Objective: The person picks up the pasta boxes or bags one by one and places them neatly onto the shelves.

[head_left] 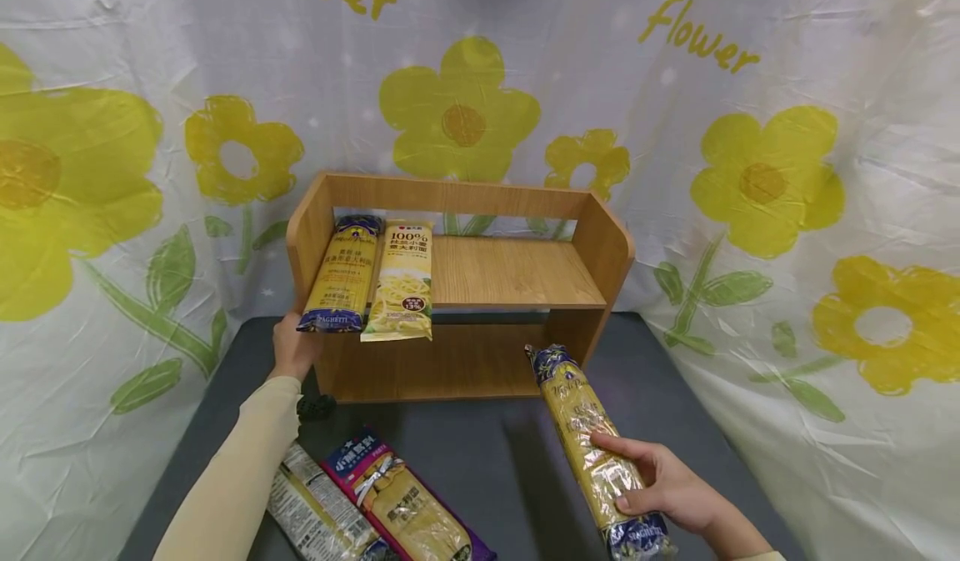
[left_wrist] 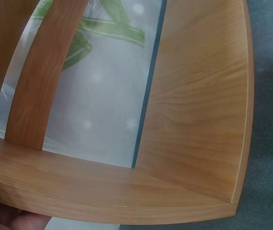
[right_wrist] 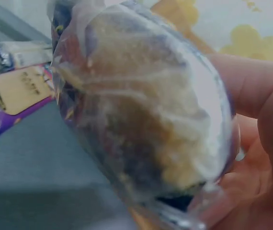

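Observation:
My right hand grips a pack of spaghetti with blue ends, thumb on one side and fingers on the other. It is held tilted at the right, in front of the wooden shelf. Close up in the right wrist view is the pack's clear crinkled end. My left hand holds the shelf's left side panel, with fingertips behind its edge in the left wrist view. On the upper board, a blue-ended spaghetti pack leans beside a cream-yellow pasta pack.
A purple pasta pack and a pack with a printed label lie side by side on the dark table, in front of the shelf. A small black object sits by the shelf's left foot. A flowered curtain surrounds the table.

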`<state>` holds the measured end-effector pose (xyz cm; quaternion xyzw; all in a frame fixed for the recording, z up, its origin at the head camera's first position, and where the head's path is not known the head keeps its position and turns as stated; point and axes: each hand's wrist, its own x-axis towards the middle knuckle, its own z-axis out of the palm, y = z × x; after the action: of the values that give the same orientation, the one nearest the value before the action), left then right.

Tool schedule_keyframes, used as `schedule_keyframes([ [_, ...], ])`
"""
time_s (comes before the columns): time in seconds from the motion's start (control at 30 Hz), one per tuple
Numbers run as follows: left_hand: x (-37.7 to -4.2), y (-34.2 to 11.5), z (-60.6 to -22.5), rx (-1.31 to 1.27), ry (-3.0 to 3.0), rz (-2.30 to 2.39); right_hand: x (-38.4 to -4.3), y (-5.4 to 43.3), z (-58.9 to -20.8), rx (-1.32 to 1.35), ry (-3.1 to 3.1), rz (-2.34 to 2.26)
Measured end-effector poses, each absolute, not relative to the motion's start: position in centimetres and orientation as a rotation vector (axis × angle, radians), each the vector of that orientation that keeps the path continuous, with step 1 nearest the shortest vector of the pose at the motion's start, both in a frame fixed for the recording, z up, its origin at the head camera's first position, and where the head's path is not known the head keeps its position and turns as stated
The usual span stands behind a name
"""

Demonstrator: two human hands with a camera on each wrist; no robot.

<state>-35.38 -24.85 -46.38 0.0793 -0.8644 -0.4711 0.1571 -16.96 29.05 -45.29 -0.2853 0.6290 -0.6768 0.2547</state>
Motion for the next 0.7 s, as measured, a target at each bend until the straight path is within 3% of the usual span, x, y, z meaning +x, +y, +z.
schedule_keyframes([
  [0.7, -35.3, -25.0, -46.4, 0.22, -2.482, -1.353, -19.7, 27.2, -37.7, -0.706, 1.901, -1.858],
])
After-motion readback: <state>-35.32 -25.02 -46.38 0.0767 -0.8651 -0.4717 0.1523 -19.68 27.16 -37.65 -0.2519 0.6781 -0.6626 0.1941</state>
